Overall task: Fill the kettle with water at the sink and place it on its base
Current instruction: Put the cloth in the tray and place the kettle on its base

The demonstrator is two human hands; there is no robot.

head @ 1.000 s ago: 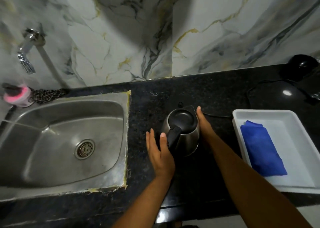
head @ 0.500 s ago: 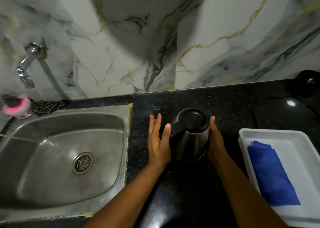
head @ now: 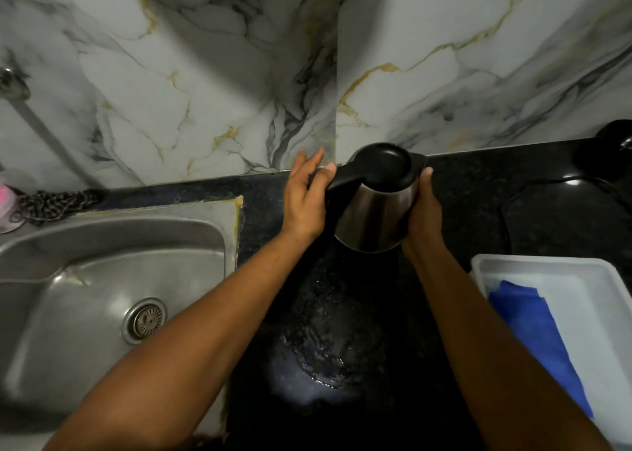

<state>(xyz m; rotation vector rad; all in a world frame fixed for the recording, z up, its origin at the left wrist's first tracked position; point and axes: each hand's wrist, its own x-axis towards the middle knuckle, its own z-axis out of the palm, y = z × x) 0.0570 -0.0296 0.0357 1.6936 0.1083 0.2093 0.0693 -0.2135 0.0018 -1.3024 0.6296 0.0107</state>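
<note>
The steel kettle (head: 374, 216) with a black lid and handle is up off the black counter (head: 461, 190), tilted, near the marble back wall. It is held between both hands. My left hand (head: 304, 197) presses against the handle side, fingers straight and thumb lying over the handle. My right hand (head: 422, 218) clasps the right side of the body. The steel sink (head: 113, 279) lies to the left, its tap (head: 10, 84) only just visible at the left edge. I cannot make out the kettle's base for certain.
A white tray (head: 581, 279) with a blue cloth (head: 537, 341) sits at the right front. A round black object (head: 615, 146) and a cord (head: 547, 183) lie at the back right. A pink scrubber (head: 5, 204) and a metal chain (head: 51, 201) sit behind the sink. A wet patch (head: 325, 348) shines on the counter.
The kettle has come up off the counter between both hands and moved toward the back wall. The view has shifted right, so the tap now sits at the left edge.
</note>
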